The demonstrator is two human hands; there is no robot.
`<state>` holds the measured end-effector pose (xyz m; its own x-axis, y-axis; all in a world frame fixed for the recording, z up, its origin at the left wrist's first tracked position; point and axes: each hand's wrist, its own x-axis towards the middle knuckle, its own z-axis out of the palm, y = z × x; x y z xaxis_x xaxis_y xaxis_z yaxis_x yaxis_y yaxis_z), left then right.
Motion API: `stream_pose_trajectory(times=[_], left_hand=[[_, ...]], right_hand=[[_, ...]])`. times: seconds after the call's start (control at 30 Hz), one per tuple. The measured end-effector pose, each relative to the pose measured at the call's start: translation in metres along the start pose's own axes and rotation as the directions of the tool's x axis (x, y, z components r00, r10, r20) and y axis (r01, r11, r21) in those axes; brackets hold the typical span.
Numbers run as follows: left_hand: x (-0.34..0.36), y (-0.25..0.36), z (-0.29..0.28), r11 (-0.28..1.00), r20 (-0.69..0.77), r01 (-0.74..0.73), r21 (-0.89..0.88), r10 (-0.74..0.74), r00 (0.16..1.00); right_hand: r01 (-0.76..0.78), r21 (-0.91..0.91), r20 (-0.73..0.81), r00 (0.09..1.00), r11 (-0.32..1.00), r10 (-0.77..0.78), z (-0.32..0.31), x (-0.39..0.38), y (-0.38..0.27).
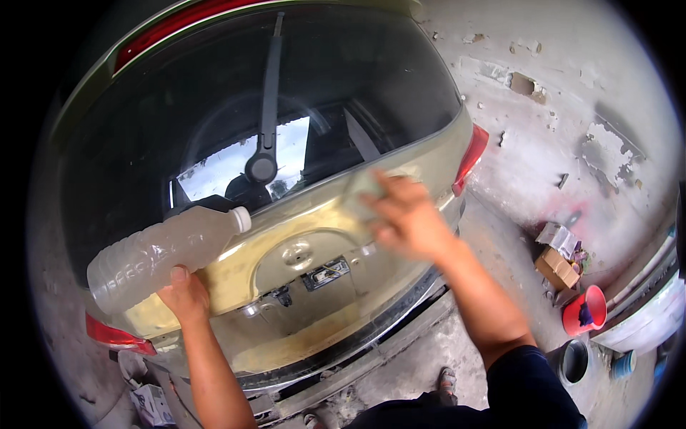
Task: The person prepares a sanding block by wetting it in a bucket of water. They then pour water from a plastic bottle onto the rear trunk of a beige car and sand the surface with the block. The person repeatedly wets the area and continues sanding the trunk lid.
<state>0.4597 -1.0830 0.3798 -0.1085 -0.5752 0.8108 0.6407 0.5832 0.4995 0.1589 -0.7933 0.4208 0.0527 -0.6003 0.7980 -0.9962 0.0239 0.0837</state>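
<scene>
My left hand (pixel 187 294) is wrapped round a large clear plastic bottle (pixel 168 247) of cloudy look. The bottle lies tilted, its white cap (pixel 243 219) pointing right over the tailgate. My right hand (pixel 407 218) is smeared by motion and grips a greyish-green flat pad (pixel 361 194) at the panel just below the rear window. Whether the pad is sandpaper or a sponge I cannot tell. The gold car tailgate (pixel 296 289) has dull yellowish patches, a round badge recess and an opening with exposed wiring (pixel 326 274).
A rear wiper (pixel 269 107) crosses the dark window (pixel 193 93). Red tail lamps (pixel 471 159) flank the tailgate. To the right stand a red bucket (pixel 584 311), a dark bucket (pixel 573 361) and a cardboard box (pixel 557 268) by a peeling wall (pixel 543 136).
</scene>
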Motion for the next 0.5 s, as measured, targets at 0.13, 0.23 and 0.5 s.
stream_pose_trajectory(times=[0.13,0.23,0.5], left_hand=[[0.001,0.003,-0.009,0.999,-0.004,0.015,0.044,-0.015,1.0],[0.002,0.007,-0.007,0.999,0.001,0.012,0.032,-0.012,1.0],[0.004,0.008,-0.009,0.999,-0.007,0.034,0.002,-0.034,0.999]], right_hand=[[0.117,0.11,0.094,0.987,0.987,-0.127,0.019,0.037,-0.079],[0.02,0.097,0.086,0.996,0.995,-0.029,0.003,0.026,-0.026],[0.113,0.2,0.047,0.991,0.973,-0.124,0.008,0.042,-0.039]])
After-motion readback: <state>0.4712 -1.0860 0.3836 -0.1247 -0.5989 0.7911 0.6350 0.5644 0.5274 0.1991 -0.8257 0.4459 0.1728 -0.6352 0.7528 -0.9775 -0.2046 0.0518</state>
